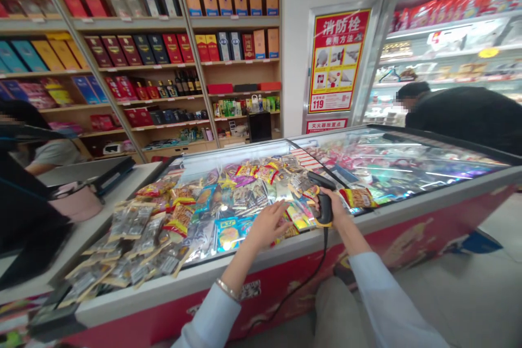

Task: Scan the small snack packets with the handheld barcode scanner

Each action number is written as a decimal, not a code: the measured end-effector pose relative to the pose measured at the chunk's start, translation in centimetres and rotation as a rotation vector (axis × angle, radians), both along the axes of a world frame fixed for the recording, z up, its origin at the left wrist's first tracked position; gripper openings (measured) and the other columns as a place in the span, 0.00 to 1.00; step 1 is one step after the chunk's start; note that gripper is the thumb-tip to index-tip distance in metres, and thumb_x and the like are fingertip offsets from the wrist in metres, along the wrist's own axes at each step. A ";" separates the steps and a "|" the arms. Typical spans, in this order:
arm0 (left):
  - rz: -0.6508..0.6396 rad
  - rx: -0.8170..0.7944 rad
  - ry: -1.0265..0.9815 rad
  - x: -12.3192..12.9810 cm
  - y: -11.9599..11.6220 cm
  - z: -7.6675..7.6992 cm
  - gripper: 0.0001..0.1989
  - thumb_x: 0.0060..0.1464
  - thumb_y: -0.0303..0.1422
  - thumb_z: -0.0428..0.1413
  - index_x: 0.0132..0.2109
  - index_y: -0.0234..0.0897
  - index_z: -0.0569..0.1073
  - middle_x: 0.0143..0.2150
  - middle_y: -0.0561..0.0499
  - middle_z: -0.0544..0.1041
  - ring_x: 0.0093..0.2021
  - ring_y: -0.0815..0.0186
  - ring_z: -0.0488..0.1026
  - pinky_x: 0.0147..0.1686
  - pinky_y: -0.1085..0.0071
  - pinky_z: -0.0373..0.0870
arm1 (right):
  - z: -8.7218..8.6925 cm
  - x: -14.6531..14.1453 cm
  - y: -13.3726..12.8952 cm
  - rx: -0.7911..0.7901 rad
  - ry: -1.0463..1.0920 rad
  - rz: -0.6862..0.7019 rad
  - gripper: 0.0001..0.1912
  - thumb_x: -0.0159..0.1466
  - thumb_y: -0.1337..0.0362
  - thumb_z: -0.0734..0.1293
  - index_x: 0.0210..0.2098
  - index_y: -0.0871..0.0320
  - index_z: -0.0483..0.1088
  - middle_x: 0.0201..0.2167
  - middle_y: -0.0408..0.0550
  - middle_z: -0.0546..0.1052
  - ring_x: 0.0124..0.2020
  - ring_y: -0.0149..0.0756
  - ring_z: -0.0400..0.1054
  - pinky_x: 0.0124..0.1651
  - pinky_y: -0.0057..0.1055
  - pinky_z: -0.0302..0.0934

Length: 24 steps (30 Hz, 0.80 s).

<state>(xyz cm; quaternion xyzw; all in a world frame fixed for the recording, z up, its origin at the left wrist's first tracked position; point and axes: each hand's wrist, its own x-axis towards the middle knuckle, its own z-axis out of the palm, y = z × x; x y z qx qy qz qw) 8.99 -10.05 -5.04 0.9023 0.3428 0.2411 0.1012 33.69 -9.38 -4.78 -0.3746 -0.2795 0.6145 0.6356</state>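
Scanner (pixel 325 207): clamped in my right hand (pixel 339 207), over the chest freezer (pixel 428 234)'s front edge, black cord (pixel 325 242) dangling below it.
Left hand (pixel 266 227): fingers apart, held out over the packets (pixel 228 234); whether they touch any, I can't tell.
Packets: heaped across the glass top (pixel 408 168), grey ones (pixel 141 223) at my left.
Red-and-yellow packet (pixel 359 198): just beside my right hand.

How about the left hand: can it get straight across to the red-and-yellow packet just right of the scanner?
Probably not straight across: the right hand, holding the black scanner, stands between the left hand and that red-and-yellow packet.
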 end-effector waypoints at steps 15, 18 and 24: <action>0.054 0.005 0.080 0.2 0.1 -1.3 0.29 0.52 0.41 0.57 0.61 0.43 0.64 0.58 0.39 0.67 0.58 0.51 0.65 0.57 0.53 0.62 | -0.7 0.0 0.3 -0.024 0.010 -0.042 0.12 0.54 0.57 0.68 0.23 0.58 0.65 0.15 0.41 0.69 0.12 0.28 0.61 0.15 0.24 0.57; 0.067 0.031 0.053 0.4 0.0 -1.7 0.27 0.53 0.38 0.56 0.60 0.45 0.66 0.54 0.41 0.69 0.54 0.52 0.67 0.54 0.53 0.64 | -0.5 0.0 0.2 -0.043 -0.017 -0.025 0.12 0.54 0.55 0.67 0.25 0.58 0.66 0.14 0.42 0.69 0.12 0.29 0.61 0.14 0.25 0.56; 0.037 -0.019 -0.123 -0.1 0.7 -0.3 0.26 0.54 0.38 0.56 0.60 0.44 0.66 0.54 0.41 0.69 0.54 0.54 0.67 0.55 0.56 0.64 | 0.0 -0.2 0.2 -0.060 -0.028 -0.010 0.13 0.54 0.55 0.68 0.25 0.57 0.66 0.13 0.41 0.68 0.11 0.29 0.60 0.13 0.25 0.56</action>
